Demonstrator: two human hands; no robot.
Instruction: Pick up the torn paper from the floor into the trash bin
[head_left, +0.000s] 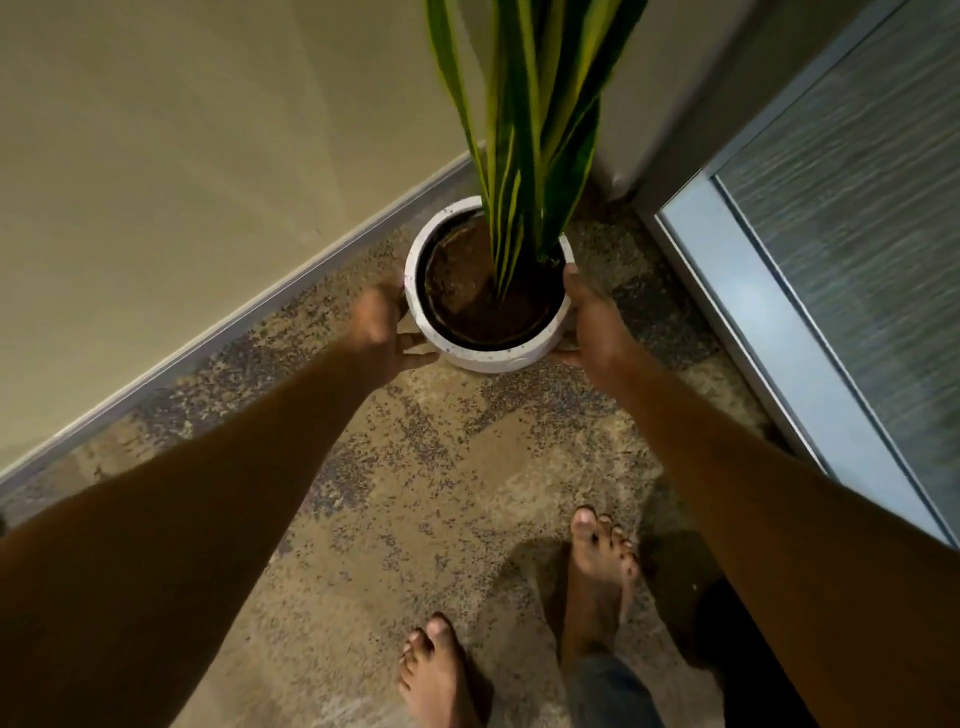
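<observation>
A white round plant pot (488, 358) filled with dark soil stands in the corner of the room, with tall green and yellow leaves (530, 130) rising from it. My left hand (387, 332) grips the pot's left side and my right hand (589, 322) grips its right side. Both arms reach forward from the bottom of the view. No torn paper and no trash bin show in this view.
A beige wall (182, 156) with a grey baseboard runs along the left. A frosted glass door (857, 234) with a metal frame stands at the right. The floor (415, 493) is speckled brown carpet. My bare feet (597, 571) stand near the bottom centre.
</observation>
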